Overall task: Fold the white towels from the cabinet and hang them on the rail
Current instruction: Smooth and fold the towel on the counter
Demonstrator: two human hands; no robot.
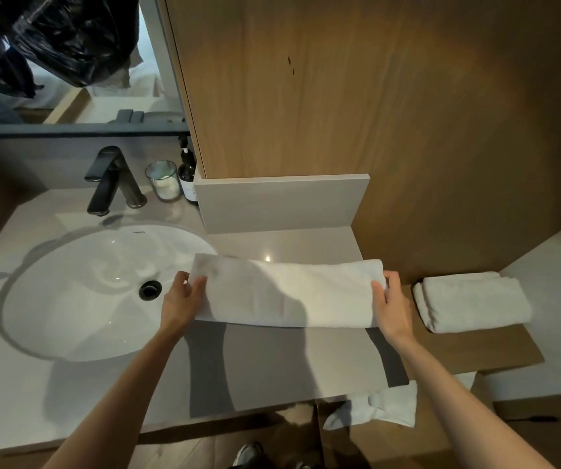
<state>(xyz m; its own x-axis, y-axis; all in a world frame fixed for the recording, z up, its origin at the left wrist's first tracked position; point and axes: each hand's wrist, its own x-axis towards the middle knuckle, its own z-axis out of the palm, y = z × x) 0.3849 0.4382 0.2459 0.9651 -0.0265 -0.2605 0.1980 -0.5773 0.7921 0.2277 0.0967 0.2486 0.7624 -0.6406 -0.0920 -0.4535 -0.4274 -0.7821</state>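
Mid-fold: my left hand point(184, 297) and right hand point(389, 299) grip opposite ends of the long white terry towel point(289, 292) at the grey stone worktop point(265, 363)'s right end. Next, probably, halve it.

Fingertips tucked away, arms cut short

Fingertips of the left hand point(184, 296) and right hand point(389, 299) are out of sight under the towel point(289, 292) ends, and both forearms run off the bottom edge. The bottle point(187, 177) sits half behind the grey panel point(279, 204), label unreadable. The sink point(69, 292) stamp is too small too.
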